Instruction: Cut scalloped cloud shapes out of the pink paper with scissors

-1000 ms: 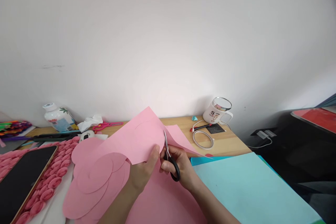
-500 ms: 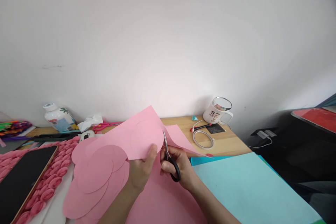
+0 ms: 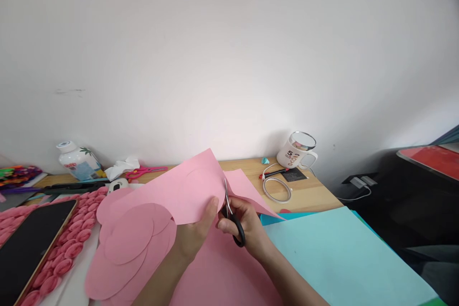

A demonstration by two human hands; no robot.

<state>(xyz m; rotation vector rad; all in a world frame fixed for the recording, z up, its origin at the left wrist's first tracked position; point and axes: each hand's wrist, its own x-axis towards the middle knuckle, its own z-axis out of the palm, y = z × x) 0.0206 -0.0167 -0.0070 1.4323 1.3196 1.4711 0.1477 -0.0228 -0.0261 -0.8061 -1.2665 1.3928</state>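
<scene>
My left hand (image 3: 201, 227) pinches the lower edge of a pink paper sheet (image 3: 195, 184), thumb on top and fingers hidden beneath. A faint curved outline shows on that sheet. In my right hand (image 3: 244, 224) is a pair of black-handled scissors (image 3: 236, 229), its blades pointing up and away at the sheet's right side, where the paper is cut and a flap bends off to the right. Several rounded pink paper cutouts (image 3: 129, 239) lie overlapped to the left of my hands. Under my wrists lies another pink sheet (image 3: 222, 272).
Light blue paper (image 3: 344, 253) lies at the right. Behind it are a white mug (image 3: 294, 155), a coiled white cable (image 3: 277, 190) and a red-black pen (image 3: 274, 173). On the left are a phone (image 3: 36, 244), pink scissors (image 3: 143, 171), crumpled tissue (image 3: 122, 168) and a white bottle (image 3: 79, 160).
The held sheet and my left hand have shifted slightly right and down. The cut flap's tip hangs a little lower. My right hand stays nearly in place with the scissors.
</scene>
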